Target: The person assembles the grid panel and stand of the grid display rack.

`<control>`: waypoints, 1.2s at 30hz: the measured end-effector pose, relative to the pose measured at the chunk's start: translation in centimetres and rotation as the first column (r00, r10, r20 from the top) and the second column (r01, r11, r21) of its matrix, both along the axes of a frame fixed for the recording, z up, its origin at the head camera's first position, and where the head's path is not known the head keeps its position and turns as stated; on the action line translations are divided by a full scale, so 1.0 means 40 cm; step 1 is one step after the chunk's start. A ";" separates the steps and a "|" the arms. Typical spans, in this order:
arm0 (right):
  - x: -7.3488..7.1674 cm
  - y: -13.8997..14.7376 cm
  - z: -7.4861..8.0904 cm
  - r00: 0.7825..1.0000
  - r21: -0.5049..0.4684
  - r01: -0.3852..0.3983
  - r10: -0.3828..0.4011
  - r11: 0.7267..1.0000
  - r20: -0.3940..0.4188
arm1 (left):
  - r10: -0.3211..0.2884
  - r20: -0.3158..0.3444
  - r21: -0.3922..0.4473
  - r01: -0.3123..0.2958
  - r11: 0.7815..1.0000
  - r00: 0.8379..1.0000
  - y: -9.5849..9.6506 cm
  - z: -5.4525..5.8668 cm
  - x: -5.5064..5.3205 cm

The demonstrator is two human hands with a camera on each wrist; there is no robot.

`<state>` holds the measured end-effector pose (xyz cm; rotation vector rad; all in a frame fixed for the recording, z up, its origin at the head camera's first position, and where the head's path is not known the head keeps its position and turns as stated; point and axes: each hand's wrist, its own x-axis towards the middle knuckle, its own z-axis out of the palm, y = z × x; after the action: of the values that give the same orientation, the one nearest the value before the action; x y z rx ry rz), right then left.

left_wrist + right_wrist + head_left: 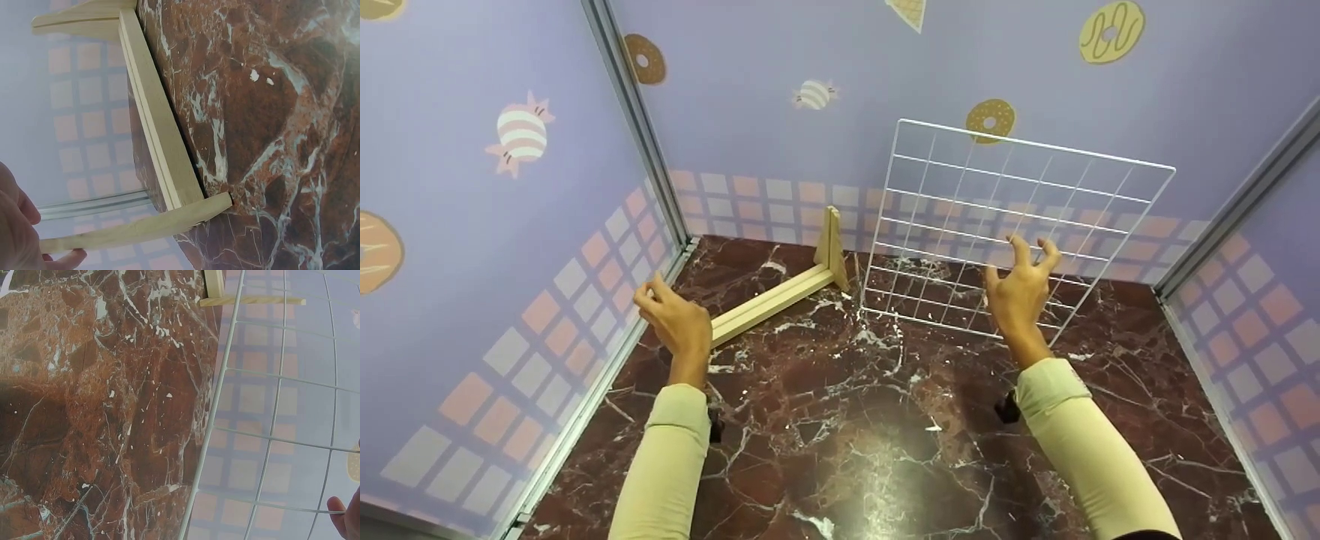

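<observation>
A pale wooden stand (772, 302) has a long grooved bar and an upright piece at each end. At its near end, my left hand (675, 319) pinches the top of the end upright (140, 226), seen in the left wrist view. The bar lies low along the dark marble surface. To the right, a white wire grid panel (1035, 142) stands tilted in front of the back wall. My right hand (1021, 296) holds the panel by its wires, fingers bent. Only a bit of that hand shows in the right wrist view, touching a wire.
Purple walls (750, 105) printed with sweets and checks rise at the back and both sides. Grey metal strips (641, 124) run along the wall joints. Small white specks lie scattered on the marble surface (877, 420).
</observation>
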<state>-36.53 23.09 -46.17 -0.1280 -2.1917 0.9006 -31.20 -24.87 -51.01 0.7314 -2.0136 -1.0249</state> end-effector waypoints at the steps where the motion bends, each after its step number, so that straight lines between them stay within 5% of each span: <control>1: 0.000 0.000 0.000 1.000 -0.002 0.002 -0.002 1.000 0.002 | 0.002 0.011 0.030 -0.003 1.000 1.000 -0.004 0.002 0.000; 7: 0.000 0.001 -0.006 1.000 0.005 0.010 -0.010 1.000 0.012 | 0.037 0.086 0.142 -0.049 0.989 0.996 -0.032 -0.006 0.004; 36: -0.004 0.004 -0.013 1.000 0.033 0.022 -0.022 0.999 0.002 | -0.025 0.015 0.054 0.024 0.998 1.000 -0.050 -0.022 -0.004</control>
<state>-36.67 23.24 -46.67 -0.1370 -2.2019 0.8514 -31.36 -26.87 -51.89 0.7467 -2.0201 -1.0941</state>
